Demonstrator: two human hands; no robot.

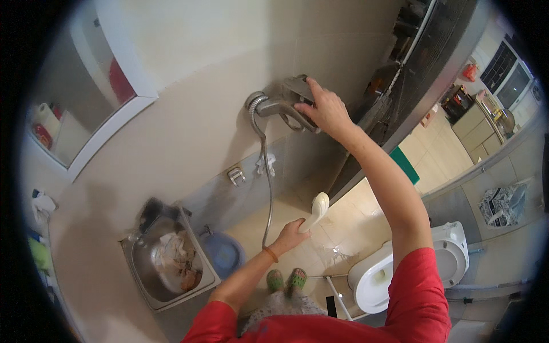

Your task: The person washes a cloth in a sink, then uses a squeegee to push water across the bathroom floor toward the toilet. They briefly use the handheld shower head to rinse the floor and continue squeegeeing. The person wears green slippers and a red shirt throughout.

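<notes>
My left hand (291, 236) holds a white handheld shower head (318, 208) by its handle, above the tiled floor. A flexible metal shower hose (269, 193) runs from the wall fitting down to my left wrist, where its lower end is hidden. Up at the wall, my right hand (328, 107) has thumb and index finger around the edge of a grey metal shower mixer tap (296, 88). A curved metal part (289, 110) of the tap reaches out beneath that hand. No water is seen coming from the shower head.
At left, a stainless steel sink (141, 274) holds crumpled cloth (176, 257); a blue basin (225, 253) stands beside it. A white toilet (371, 296) is at right. A framed mirror (116, 124) hangs at upper left. A doorway at right shows a kitchen cabinet (476, 126).
</notes>
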